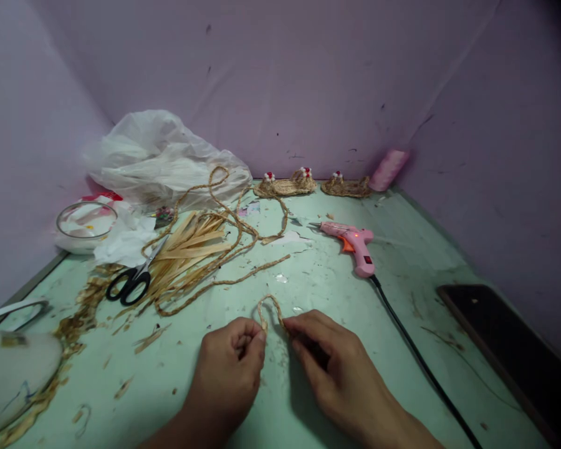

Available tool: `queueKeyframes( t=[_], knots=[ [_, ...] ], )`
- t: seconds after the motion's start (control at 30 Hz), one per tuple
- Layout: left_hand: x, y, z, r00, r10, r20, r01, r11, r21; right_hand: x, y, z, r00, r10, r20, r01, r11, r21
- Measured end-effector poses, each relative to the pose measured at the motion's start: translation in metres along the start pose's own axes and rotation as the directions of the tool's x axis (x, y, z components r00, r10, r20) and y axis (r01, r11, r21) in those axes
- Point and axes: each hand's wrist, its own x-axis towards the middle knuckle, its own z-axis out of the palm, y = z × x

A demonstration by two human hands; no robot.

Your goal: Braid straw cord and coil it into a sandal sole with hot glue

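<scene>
Between my hands a short piece of braided straw cord [271, 298] bends up into an arch. My left hand [231, 368] pinches one end of it between thumb and curled fingers. The other end is pinched by my right hand [334, 365], thumb and forefinger together. Beyond them a long braided cord [215, 284] loops over a bundle of flat straw strips [189, 249]. Black-handled scissors [135, 280] rest at the left edge of that bundle. To the right lies a pink glue gun [350, 243] on its side, its small light glowing orange, nozzle pointing left.
At the back wall are small woven straw pieces [285, 187] with red and white beads, and a pink roll [389, 169]. A plastic bag [163, 162] and a glass bowl [86, 221] stand back left. The black cable [421, 358] and a dark phone-like slab [505, 349] lie right.
</scene>
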Motion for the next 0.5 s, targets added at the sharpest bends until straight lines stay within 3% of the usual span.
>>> queueKeyframes(
  t=[0.23, 0.5],
  knots=[
    [-0.001, 0.001, 0.000, 1.000, 0.029, 0.013, -0.030, 0.997, 0.073, -0.001, -0.003, 0.006, 0.999, -0.003, 0.052, 0.002, 1.000, 0.016],
    [-0.003, 0.008, 0.001, 0.999, 0.038, 0.021, -0.040, 0.992, 0.118, -0.003, -0.003, 0.007, 1.000, 0.011, 0.028, -0.011, 1.000, -0.009]
  ],
)
